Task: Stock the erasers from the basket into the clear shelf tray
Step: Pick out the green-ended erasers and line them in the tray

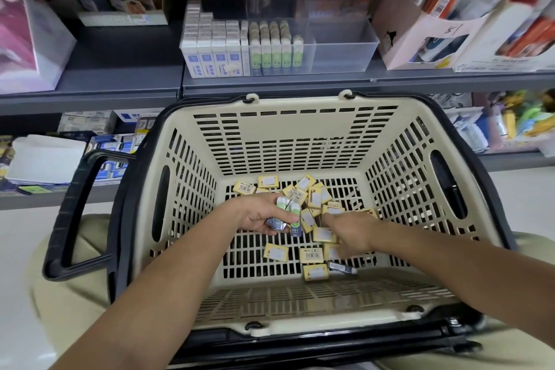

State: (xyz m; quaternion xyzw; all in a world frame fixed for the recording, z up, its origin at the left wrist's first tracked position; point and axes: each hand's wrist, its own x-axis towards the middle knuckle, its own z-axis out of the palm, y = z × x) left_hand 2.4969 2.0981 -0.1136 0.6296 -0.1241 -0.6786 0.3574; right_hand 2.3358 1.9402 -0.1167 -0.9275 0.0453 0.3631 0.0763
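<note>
A cream plastic basket with black handles rests on my lap. Several yellow-wrapped erasers lie scattered on its slotted floor. My left hand is inside the basket, shut on a few green-and-white erasers. My right hand reaches down among the yellow erasers, knuckles up; its fingertips are hidden. One dark blue eraser lies near the front wall. On the shelf above stands the clear tray. Its left part holds rows of white-and-blue erasers and green-faced erasers; its right compartment is bare.
A pink open carton of goods stands right of the tray, a pink-white box at the far left. Grey shelf edge runs just above the basket rim. Lower shelves on both sides hold packaged stationery.
</note>
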